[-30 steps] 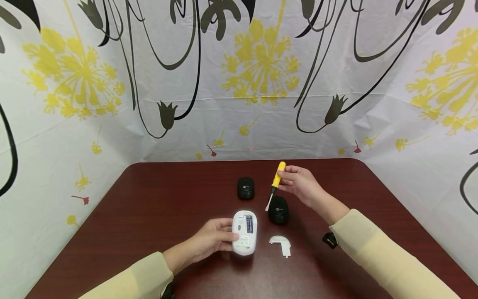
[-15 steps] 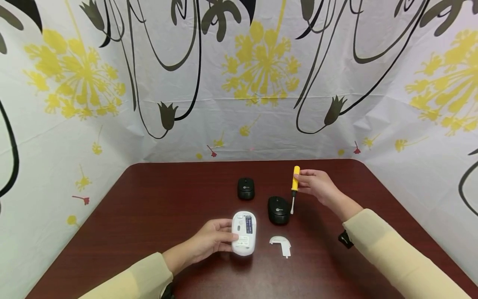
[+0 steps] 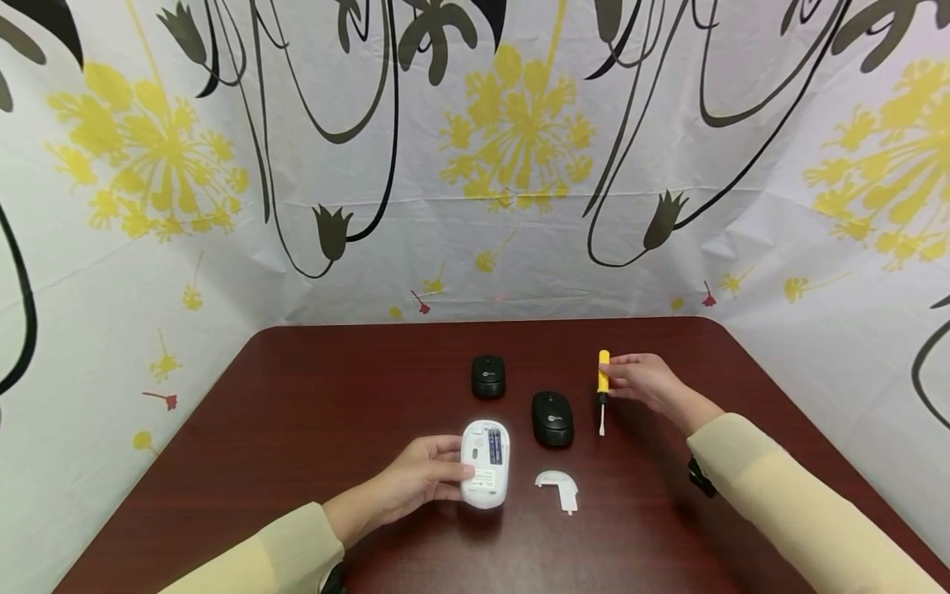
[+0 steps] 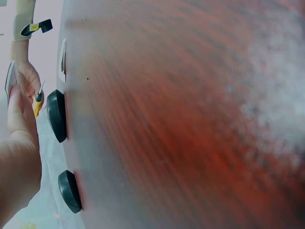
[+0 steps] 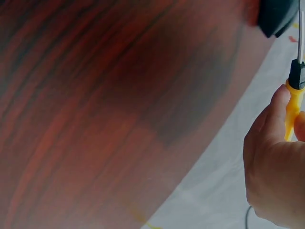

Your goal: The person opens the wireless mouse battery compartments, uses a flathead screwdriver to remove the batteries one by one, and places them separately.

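Observation:
My left hand (image 3: 419,472) holds a white computer mouse (image 3: 486,464) by its left edge, thumb over the underside that faces up. Two batteries (image 3: 495,446) show in its uncovered compartment. In my right hand (image 3: 644,381) a yellow-handled screwdriver (image 3: 604,375) is pinched by the handle, its metal shaft pointing down toward the table. The right wrist view shows the thumb and a finger around the handle (image 5: 293,107). A white curved battery cover (image 3: 558,488) lies on the table between the hands, just right of the white mouse.
On the dark wooden table (image 3: 356,388) sit two black mice: a nearer one (image 3: 552,419) left of the screwdriver, and a farther one (image 3: 488,376) behind the white mouse. A white cloth with flower prints (image 3: 445,165) hangs behind the table.
My right hand has carried the screwdriver rightward, away from the nearer black mouse, and lower, its shaft turning more upright in the head view. The left hand keeps its hold on the white mouse.

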